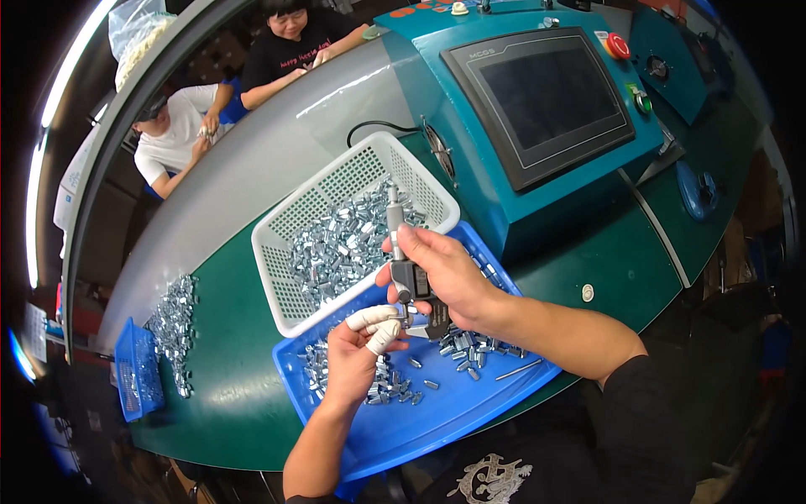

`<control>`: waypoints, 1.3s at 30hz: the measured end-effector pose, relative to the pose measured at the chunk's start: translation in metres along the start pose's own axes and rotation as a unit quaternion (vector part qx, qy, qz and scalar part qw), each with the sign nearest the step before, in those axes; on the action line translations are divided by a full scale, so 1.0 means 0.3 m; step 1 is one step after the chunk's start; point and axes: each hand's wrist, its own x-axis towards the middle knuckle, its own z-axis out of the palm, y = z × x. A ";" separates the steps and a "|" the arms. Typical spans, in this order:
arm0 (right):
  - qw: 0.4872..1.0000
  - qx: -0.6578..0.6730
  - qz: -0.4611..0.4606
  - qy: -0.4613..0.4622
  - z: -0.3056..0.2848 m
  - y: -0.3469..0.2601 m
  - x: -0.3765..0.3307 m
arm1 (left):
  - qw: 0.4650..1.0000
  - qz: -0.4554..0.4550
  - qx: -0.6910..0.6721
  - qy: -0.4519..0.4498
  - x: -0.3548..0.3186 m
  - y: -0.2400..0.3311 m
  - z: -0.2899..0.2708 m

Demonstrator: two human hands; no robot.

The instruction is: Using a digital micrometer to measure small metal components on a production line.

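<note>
My right hand (453,273) is wrapped round a digital micrometer (410,277), its thumb on the grey thimble. The micrometer stands nearly upright above a blue tray (395,441), its frame toward me. My left hand (353,353), with white finger cots on its fingertips, pinches a small silver metal part (406,319) at the micrometer's jaws. Fingers hide most of that part. Below the hands, loose metal parts (382,386) lie in the blue tray. A white basket (273,286) full of similar parts stands just behind, partly resting over the tray's far edge.
A teal machine (470,160) with a dark screen (546,97) and red button (618,45) stands at the far right. On the green table (227,378), left, are a parts pile (174,328) and a small blue basket (134,374). Two people sit beyond the grey barrier (311,126).
</note>
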 end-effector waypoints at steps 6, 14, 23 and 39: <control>1.000 0.021 0.008 0.021 -0.001 -0.004 -0.006 | 0.974 0.146 0.095 0.142 0.064 0.040 -0.025; 0.999 0.017 0.015 0.035 0.015 -0.004 -0.003 | 0.896 0.186 0.393 0.093 0.022 -0.036 -0.034; 0.999 0.015 0.017 0.035 0.009 -0.019 -0.006 | 0.777 0.127 0.613 -0.068 0.015 -0.090 0.029; 0.999 0.005 0.031 0.036 0.005 -0.002 -0.010 | 0.821 0.101 0.558 -0.068 0.008 -0.073 -0.007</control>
